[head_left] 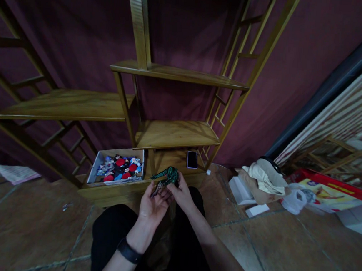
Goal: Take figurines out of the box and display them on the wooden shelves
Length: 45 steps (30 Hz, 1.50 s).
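Green bundle (170,176), dark and shiny, is up in front of the lowest shelf (174,158), between the person's two hands; a darker, speckled part hangs at its lower left, too small and dim to make out, and whether it is cloth or something stiffer cannot be told. The left hand (154,203) is palm up beneath it, its grip loosely open with the fingers spread under the bundle. The right hand (183,193) has its grip closed on the bundle's right side, thumb in front; the far fingers are partly hidden.

On the lowest shelf, left of the hands, an open box (96,166) is filled with small pieces (120,163) in red, black, blue and white, heaped so that their shapes blur together. A phone (192,159) lies right of the bundle, screen dark.

On the floor to the right, pale cloth (261,178) lies over a brown carton whose contents are covered. A clear plastic bag (295,201) sits beside it, its contents unclear. The red and yellow box (330,191) beyond is cut off by the picture's edge, as is the top of the shelf unit (240,98).
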Each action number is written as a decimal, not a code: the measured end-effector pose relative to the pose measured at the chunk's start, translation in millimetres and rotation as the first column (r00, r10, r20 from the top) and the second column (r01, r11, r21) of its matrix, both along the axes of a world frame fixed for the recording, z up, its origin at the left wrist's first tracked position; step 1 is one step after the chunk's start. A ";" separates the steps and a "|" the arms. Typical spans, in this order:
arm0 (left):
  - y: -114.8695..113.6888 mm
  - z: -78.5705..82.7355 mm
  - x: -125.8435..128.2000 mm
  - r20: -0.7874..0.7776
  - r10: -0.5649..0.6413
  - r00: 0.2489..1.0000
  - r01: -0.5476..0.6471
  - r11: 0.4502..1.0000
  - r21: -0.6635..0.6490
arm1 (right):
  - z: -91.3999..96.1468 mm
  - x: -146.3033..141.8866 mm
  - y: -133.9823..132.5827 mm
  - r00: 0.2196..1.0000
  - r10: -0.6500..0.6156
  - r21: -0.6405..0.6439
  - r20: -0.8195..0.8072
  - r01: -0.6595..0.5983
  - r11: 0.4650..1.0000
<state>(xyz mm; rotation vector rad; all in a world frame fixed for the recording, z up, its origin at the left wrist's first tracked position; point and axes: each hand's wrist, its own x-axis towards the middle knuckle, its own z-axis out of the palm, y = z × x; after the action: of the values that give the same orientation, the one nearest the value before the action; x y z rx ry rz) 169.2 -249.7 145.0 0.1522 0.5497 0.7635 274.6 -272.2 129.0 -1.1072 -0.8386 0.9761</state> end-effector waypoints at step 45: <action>16.5 4.1 5.8 0.001 0.210 0.978 -0.209 0.971 -0.115 | -31.1 -8.0 5.9 0.961 -0.127 -0.007 -0.245 0.129 0.992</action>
<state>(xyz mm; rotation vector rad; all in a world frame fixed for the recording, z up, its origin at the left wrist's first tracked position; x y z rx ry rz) 175.1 -233.2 149.0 -0.0180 0.6021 0.9354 266.7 -266.4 97.9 -0.9965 -0.5632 0.9760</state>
